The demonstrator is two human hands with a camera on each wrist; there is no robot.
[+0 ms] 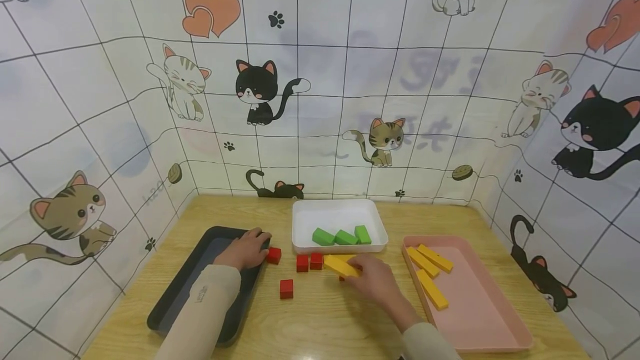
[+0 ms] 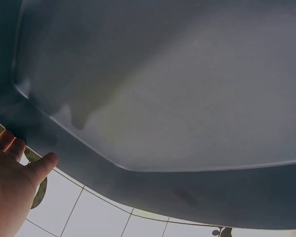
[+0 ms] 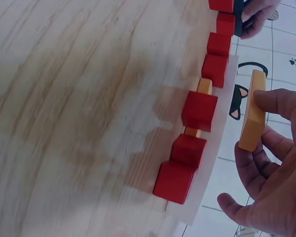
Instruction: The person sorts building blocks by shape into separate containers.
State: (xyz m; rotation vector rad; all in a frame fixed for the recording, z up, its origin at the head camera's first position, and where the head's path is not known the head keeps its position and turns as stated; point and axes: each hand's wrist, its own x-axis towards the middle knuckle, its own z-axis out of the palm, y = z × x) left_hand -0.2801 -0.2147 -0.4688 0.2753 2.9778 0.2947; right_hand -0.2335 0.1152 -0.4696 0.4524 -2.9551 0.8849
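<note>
Between the thumb and fingers of my right hand (image 1: 376, 281) is a yellow rectangular block (image 1: 340, 266), pinched above the table in front of the white tray (image 1: 298, 249). The right wrist view shows this yellow block (image 3: 255, 111) raised over several red cubes (image 3: 200, 110). Another yellow block (image 1: 331, 258) lies behind it, partly hidden. My left hand (image 1: 245, 250) rests over the far right corner of the dark tray (image 1: 172, 288), fingers relaxed at the rim. A red cube (image 1: 273, 255) sits beside its fingertips; the left wrist view shows the tray's bare inside.
Several green blocks (image 1: 345, 237) lie in the white tray. Three yellow blocks (image 1: 432, 289) lie in the pink tray (image 1: 480, 304) at the right. More red cubes (image 1: 286, 289) stand on the wooden table (image 1: 310, 326). A cat-printed cloth (image 1: 320, 71) surrounds the table's back and sides.
</note>
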